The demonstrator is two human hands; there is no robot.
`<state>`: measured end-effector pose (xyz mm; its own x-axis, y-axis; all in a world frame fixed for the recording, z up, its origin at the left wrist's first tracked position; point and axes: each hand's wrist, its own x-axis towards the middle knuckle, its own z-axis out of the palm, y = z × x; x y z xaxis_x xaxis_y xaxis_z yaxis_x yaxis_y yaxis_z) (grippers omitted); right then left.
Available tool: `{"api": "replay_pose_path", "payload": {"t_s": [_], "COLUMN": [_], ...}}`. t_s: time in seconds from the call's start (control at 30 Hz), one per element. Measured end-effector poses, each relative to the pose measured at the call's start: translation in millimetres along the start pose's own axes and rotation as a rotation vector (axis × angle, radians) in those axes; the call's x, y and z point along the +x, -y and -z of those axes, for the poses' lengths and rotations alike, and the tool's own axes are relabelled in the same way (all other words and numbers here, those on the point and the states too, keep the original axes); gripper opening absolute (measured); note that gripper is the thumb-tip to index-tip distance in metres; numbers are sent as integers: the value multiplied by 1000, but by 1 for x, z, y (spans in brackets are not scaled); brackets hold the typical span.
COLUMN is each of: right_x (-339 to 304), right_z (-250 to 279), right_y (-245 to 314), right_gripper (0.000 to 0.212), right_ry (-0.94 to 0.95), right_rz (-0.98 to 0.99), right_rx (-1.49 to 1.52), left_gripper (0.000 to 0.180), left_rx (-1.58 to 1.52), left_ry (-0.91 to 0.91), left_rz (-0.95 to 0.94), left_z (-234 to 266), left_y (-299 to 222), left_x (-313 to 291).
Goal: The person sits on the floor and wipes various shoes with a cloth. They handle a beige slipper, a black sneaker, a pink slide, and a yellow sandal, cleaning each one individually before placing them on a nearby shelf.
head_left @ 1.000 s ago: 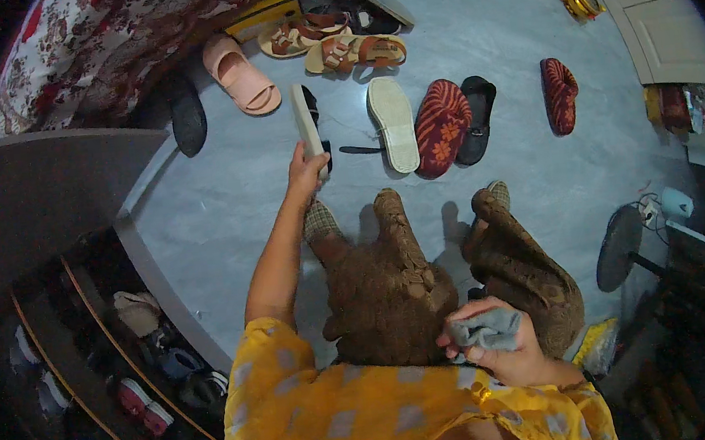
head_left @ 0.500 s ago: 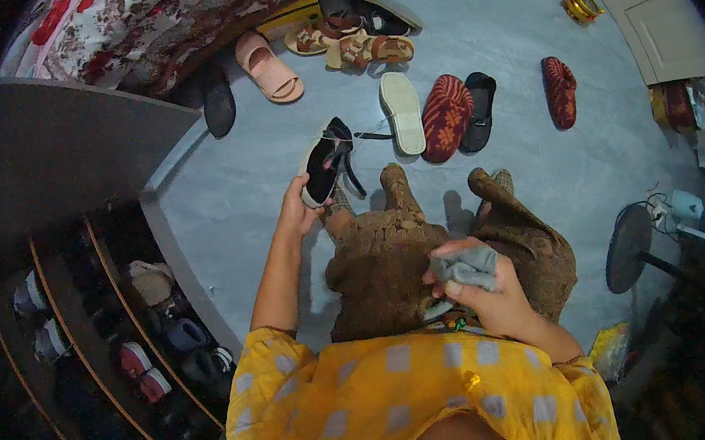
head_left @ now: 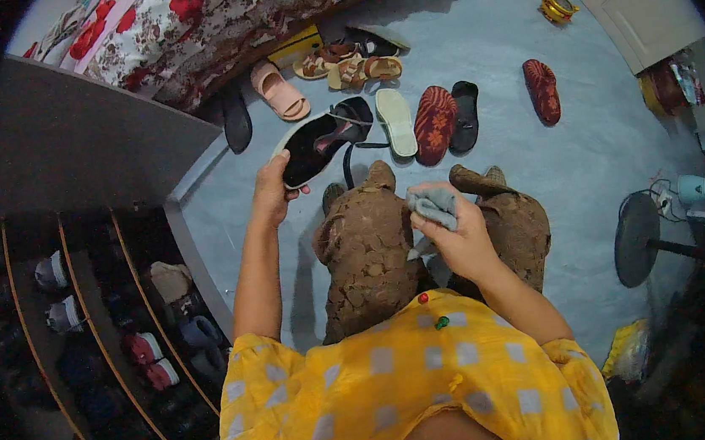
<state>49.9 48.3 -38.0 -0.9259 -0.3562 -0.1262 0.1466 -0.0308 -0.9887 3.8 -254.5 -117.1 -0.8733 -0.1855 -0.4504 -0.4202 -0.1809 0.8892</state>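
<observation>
My left hand [head_left: 270, 187] grips the heel end of a black strappy shoe [head_left: 309, 149] with a pale sole edge, its inside facing up toward me. The shoe's loose straps hang over its toe side and below it. In my right hand [head_left: 464, 235] is a bunched grey cloth [head_left: 433, 205], held in closed fingers above my brown-trousered lap. Just past the held shoe lies another shoe, sole up, showing a whitish sole [head_left: 397, 122]. Beside that are a red patterned slipper [head_left: 436, 124] and a black slip-on shoe [head_left: 464, 116].
Pink slides [head_left: 280, 91] and brown sandals [head_left: 365, 71] lie near the bed [head_left: 206, 22]. Another red slipper [head_left: 542, 91] sits to the right. An open shoe rack [head_left: 133, 279] stands at my left, a fan [head_left: 637, 245] at my right.
The shoe has come round so its inside faces up, and its toe now points right and away. My right hand with the cloth has moved up and slightly left, nearer the shoe.
</observation>
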Motion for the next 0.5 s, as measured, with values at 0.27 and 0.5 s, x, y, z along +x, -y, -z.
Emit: {"api": "replay_pose_path", "payload": {"t_s": [0.27,0.5], "right_x": [6,11], "right_z": [11,32], "right_y": [-4,5], "right_gripper": [41,38], "right_ry": [-249,-424], "right_rz": [132,319], "right_rx": [0,-208], "left_gripper": [41,38], "left_rx": [402,516], "left_ry": [280,457], "left_rz": [-170,-223], "left_z": [-41,-48], "left_y": [-73,-122], "left_x": [-44,-63]}}
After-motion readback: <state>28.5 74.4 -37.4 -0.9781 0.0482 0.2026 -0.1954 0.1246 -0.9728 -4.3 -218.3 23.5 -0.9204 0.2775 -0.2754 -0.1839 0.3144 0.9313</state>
